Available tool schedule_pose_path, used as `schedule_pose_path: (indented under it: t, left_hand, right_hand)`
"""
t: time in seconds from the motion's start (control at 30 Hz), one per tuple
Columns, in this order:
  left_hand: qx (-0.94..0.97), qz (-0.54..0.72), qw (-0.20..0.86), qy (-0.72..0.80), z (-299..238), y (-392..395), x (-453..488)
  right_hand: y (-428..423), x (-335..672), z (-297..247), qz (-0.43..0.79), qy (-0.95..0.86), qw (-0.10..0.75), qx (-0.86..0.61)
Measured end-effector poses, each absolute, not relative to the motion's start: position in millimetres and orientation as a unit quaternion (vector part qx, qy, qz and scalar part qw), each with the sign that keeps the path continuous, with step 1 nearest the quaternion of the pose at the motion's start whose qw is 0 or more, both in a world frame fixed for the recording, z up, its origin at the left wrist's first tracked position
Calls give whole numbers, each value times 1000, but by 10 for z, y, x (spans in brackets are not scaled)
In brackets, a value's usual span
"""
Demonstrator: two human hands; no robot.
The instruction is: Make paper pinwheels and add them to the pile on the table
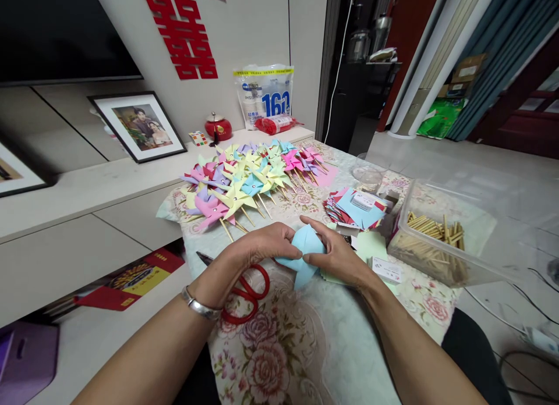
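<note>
Both my hands hold a light blue paper pinwheel (306,247) with its corners folded in toward the middle. My left hand (276,242) grips it from the left, with the thumb near the centre. On the other side my right hand (332,248) has its thumb pressed on the centre and its fingers behind the paper. No stick shows on this pinwheel. Red-handled scissors (248,300) lie under my left forearm, partly hidden. Beyond my hands is a pile of finished pinwheels (244,181) on sticks, in pink, yellow, purple and blue.
Right of my hands lie stacked coloured paper squares (356,210) and a small white box (386,270). A clear plastic bin (419,265) holds several wooden sticks (439,230). A round clear container (367,175) stands behind. The floral tablecloth (279,358) covers the table beside a white cabinet (65,201).
</note>
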State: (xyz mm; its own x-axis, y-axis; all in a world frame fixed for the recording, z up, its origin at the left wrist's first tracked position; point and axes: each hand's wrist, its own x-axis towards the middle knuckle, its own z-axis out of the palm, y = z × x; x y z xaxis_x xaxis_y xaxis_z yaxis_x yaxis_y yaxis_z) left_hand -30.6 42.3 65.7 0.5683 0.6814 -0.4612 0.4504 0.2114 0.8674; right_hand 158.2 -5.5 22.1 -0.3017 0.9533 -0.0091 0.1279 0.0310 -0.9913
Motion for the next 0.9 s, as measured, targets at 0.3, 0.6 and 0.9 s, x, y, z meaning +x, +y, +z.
schedule_pose_path:
  t: [0.3,0.6,0.9]
  left_hand:
    - [457,324,724,402,558,205,-377]
    - [364,471,689,413,341,-121,61]
    - [302,527,655,450,146,-109,123]
  right_hand:
    - [-18,1579,232,545,-503,516,-429]
    - [7,1582,182,515,-495,556,-425]
    - [-23,1531,232,525,-496,532,-443]
